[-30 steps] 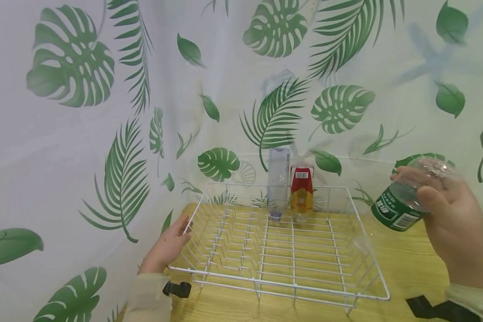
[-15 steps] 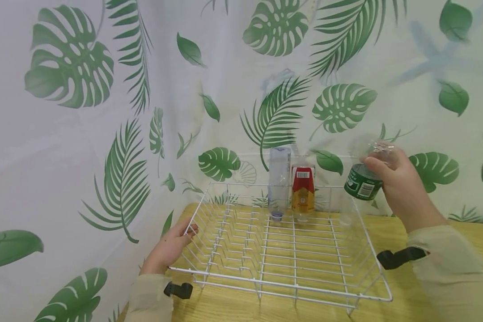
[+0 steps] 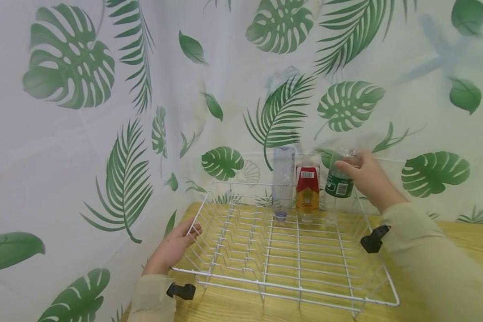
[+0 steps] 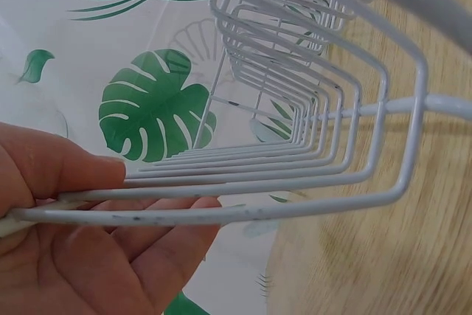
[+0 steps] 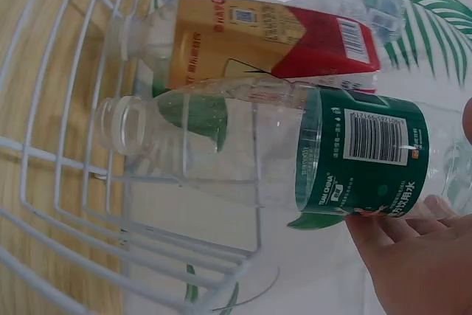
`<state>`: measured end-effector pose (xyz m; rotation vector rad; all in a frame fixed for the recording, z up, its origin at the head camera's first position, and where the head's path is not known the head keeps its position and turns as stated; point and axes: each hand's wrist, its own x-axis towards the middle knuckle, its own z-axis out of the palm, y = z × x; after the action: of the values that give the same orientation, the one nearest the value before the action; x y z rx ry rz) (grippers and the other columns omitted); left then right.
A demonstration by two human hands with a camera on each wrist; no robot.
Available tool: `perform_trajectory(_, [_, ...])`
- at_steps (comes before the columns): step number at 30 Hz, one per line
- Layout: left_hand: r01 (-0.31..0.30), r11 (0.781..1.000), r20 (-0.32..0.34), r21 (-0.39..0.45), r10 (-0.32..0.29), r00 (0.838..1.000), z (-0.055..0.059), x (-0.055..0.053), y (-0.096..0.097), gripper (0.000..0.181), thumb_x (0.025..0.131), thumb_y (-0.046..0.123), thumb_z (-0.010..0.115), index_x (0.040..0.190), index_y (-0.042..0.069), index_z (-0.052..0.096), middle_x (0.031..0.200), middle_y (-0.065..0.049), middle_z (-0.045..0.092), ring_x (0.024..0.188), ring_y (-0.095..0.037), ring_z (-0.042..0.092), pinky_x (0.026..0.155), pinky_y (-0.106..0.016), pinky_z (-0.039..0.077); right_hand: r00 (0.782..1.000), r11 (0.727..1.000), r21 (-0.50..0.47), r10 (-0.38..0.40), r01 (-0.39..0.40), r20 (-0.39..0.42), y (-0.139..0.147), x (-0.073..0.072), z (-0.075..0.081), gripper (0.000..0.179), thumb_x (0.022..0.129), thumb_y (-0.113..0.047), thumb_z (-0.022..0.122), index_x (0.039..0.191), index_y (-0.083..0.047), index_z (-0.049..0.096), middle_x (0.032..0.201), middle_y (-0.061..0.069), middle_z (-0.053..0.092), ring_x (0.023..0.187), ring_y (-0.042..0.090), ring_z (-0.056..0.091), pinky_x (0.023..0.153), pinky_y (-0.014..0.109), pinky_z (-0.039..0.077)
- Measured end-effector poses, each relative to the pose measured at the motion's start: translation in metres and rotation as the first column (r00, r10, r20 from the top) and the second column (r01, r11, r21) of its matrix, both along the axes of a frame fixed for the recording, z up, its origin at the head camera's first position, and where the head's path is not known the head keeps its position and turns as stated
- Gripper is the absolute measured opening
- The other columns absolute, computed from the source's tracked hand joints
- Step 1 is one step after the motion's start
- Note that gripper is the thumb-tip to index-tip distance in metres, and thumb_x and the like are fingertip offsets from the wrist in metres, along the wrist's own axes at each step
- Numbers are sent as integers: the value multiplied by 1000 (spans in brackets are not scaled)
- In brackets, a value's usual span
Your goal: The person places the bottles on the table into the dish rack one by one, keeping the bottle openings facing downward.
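Observation:
My right hand [image 3: 372, 179] grips a clear plastic bottle with a green label [image 3: 339, 185] near its base. The bottle is upside down, its uncapped neck pointing down at the back right of a white wire dish rack [image 3: 318, 294]. In the right wrist view the bottle's mouth [image 5: 122, 125] is close to the rack wires; whether it touches them I cannot tell. My left hand [image 3: 173, 246] holds the rack's left side, thumb and fingers around the end wire in the left wrist view. Left of the green-labelled bottle, a bottle with a red and yellow label [image 3: 307, 190] also stands inverted.
A taller clear bottle [image 3: 283, 179] with a bluish tint stands upside down at the rack's back, left of the red and yellow one. Under the rack is a wood-grain table [image 3: 225, 308]. A white leaf-print sheet [image 3: 233, 103] hangs close behind and on the left.
My right hand has carried the green-labelled bottle leftward from beyond the rack's right side to its back right, turning it more upright. The left hand stays at the rack's left side.

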<state>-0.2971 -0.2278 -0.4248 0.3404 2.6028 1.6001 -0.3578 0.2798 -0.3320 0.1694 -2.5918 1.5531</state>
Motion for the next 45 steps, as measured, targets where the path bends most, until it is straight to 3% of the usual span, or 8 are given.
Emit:
perform_trajectory(6, [-12, 1000, -9, 8, 12, 1000, -2, 0, 4, 56, 106, 3, 46, 158, -3, 27, 134, -19, 56, 130, -37, 52, 108, -54, 40, 999, 1000, 7, 6, -6, 34, -1, -8, -10, 108, 96, -64, 53, 161, -3, -9, 163, 27, 19, 147, 49, 19, 111, 70, 23])
perform_trajectory(20, [-43, 999, -10, 16, 43, 999, -8, -1, 8, 54, 105, 4, 47, 157, -1, 32, 131, -18, 59, 127, -34, 55, 107, -54, 42, 995, 995, 101, -30, 21, 92, -3, -23, -20, 108, 97, -64, 51, 159, 2, -8, 158, 35, 22, 142, 54, 25, 110, 68, 29])
perform_trajectory(29, [-21, 1000, -1, 21, 21, 1000, -8, -5, 13, 55, 106, 7, 48, 158, 0, 30, 134, -18, 59, 129, -35, 54, 109, -56, 39, 987, 980, 196, -52, 22, 151, 8, -18, -38, 99, 103, -55, 46, 157, 9, -5, 153, 42, 19, 138, 57, 28, 107, 68, 32])
perform_trajectory(37, [-19, 1000, -3, 11, 19, 1000, -6, -11, 15, 52, 105, 5, 47, 156, -1, 34, 133, -20, 58, 128, -36, 53, 109, -57, 38, 994, 987, 159, -38, 21, 105, 21, -5, -19, 107, 98, -68, 42, 159, 1, -12, 159, 37, 14, 140, 57, 24, 106, 70, 32])
perform_trajectory(45, [-19, 999, 20, 29, 18, 1000, -9, -14, 12, 49, 106, 7, 46, 154, -1, 38, 135, -19, 57, 130, -36, 52, 109, -56, 39, 998, 963, 260, -63, 66, -18, 27, 20, 2, 100, 98, -69, 39, 162, -2, 1, 161, 34, 14, 144, 56, 18, 105, 74, 27])
